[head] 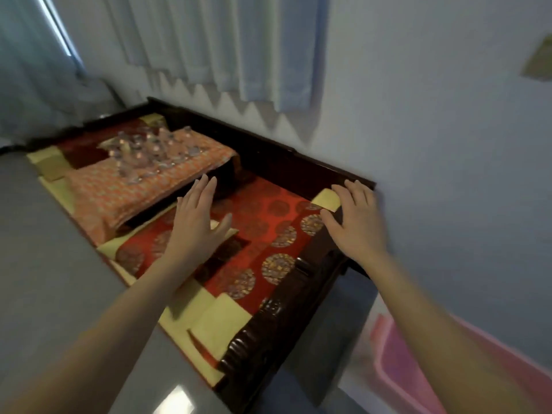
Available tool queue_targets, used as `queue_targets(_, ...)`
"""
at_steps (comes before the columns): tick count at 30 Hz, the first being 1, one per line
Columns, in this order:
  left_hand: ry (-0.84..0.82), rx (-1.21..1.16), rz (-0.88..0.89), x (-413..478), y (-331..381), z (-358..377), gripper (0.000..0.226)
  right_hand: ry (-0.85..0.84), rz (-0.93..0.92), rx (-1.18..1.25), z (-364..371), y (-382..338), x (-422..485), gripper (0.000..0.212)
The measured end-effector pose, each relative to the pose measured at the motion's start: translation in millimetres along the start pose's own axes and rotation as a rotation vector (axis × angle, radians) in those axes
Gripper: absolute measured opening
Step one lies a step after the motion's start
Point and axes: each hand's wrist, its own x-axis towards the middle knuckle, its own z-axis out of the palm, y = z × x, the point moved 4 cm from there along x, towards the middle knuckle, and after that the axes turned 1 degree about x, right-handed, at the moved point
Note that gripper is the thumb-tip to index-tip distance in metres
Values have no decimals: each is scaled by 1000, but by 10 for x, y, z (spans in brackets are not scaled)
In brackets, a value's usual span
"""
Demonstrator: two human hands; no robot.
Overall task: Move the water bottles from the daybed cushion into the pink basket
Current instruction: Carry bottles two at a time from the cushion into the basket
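Both hands are empty above the red cushion [263,216] — the left hand [195,216] with fingers straight and together, the right hand [355,222] with fingers spread near the daybed's [268,321] far corner. The water bottles [149,150], blurred, seem to stand clustered on an orange-covered platform [119,192] further along; the pink basket [400,369] sits on the floor beside the daybed's near end.

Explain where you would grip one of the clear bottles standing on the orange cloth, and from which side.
Probably round the body of a front-row bottle, coming from the near side: the bottles stand upright and crowded, so only the front row, toward the left hand, is open.
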Motion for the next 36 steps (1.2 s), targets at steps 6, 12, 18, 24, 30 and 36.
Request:
queue_targets(6, 28, 64, -190, -450, -1570, -1011, 73, -50, -184, 62, 762, -1678, 152, 56)
queue_targets(12, 78, 107, -359, -519, -2631, -1454, 74, -104, -267, 63, 1330, -2554, 463, 56)
queue_targets(18, 112, 196, -433, -144, -3770, -1774, 73, -106, -273, 104, 2019, -3309, 1157, 56)
queue_targets(24, 103, 247, -444, 602, -4759, -1945, 72, -99, -288, 149, 2644, -4021, 1992, 58)
queue_targets(30, 100, 212, -527, 994, -5754, -1925, 70, -185, -320, 147, 3374, -4683, 2630, 53)
queue_targets(36, 48, 203, -525, 1581, -6799, -1898, 71, -201, -286, 135, 4018, -5259, 3193, 64)
